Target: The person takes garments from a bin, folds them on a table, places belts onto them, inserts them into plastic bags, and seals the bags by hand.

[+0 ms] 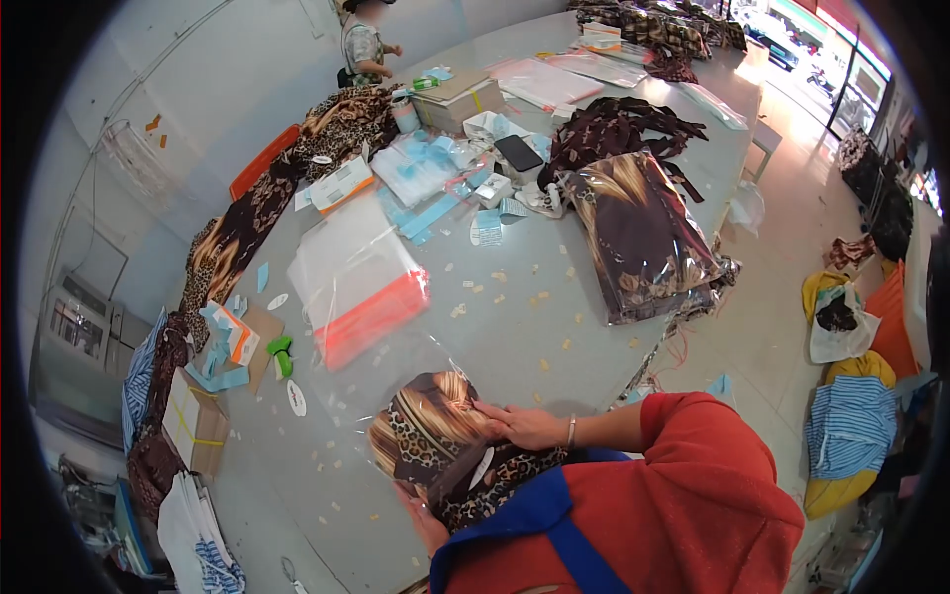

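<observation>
A folded leopard-print garment lies at the table's near edge, against the person's front. Clear plastic film shows around its far side. My right hand, with a bracelet at the wrist, rests on the garment's right side with its fingers stretched over the cloth. At the lower left edge, my left hand grips the garment; part of that hand is hidden beneath it. A loose leopard-print part bunches between the garment and the blue apron. A white tag shows there.
Clear bags with a red band lie beyond the garment. Bagged dark garments are stacked at the right. A phone, boxes, a green tool and cloth piles line the table. Another person stands at the far side.
</observation>
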Tool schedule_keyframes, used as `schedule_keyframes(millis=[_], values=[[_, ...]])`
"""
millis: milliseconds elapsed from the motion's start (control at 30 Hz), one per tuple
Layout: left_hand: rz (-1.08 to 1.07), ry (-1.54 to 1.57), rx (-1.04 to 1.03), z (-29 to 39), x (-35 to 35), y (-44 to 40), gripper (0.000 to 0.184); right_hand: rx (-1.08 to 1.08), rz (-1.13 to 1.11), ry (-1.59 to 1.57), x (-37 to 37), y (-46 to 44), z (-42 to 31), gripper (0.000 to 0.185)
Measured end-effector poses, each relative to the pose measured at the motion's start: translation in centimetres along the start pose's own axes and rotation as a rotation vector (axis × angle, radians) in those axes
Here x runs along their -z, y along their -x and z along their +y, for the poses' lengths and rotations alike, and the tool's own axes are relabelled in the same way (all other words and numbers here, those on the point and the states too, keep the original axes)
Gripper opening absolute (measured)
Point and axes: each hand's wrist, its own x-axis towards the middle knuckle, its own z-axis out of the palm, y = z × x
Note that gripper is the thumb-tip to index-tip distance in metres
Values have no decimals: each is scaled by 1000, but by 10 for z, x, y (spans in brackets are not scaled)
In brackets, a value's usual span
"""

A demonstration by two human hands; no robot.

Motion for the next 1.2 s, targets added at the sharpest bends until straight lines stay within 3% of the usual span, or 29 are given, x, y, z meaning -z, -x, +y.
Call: schedule_keyframes(millis=[67,133,200,233,333,367,467,567,633,733,767,800,833,1033,1133,1200], values=[[46,101,7,-19,-2,2,50,118,103,-213,-33,-25,26,59],[-32,-349,10,-26,-1,-1,51,144,175,-344,-53,-30,29,60],[-45,-306,-7,-27,-8,-8,51,86,227,-388,-57,-22,2,61],[-41,-250,-4,-27,-9,-8,51,171,314,-327,-58,-16,-2,62],[-47,-126,15,-26,-11,1,52,225,183,-240,-43,5,14,60],[-46,-103,24,-25,-10,6,52,33,-27,-308,-17,26,-2,58],[-45,-46,55,-24,-8,21,53,74,-70,-149,-15,46,18,57],[-54,-32,90,-25,-5,31,54,441,160,-242,-53,6,44,56],[-73,-61,127,-29,-2,38,54,552,235,-311,-78,-23,43,55],[-115,-31,188,-24,-5,18,55,439,184,-321,-64,-75,32,58],[-122,2,214,-23,-6,14,55,290,193,-358,-53,-79,29,58],[-124,33,245,-23,-6,11,55,364,367,-430,-41,-68,12,58],[-132,61,275,-23,-5,10,56,247,237,-597,-33,-63,12,59],[-123,145,371,-47,-18,2,57,-225,35,-1201,-64,-31,20,53],[-58,245,422,-33,-22,-9,58,23,-53,-1160,-57,-96,30,49],[-21,327,449,8,-21,-21,59,-24,111,-1079,-26,-92,-13,48]])
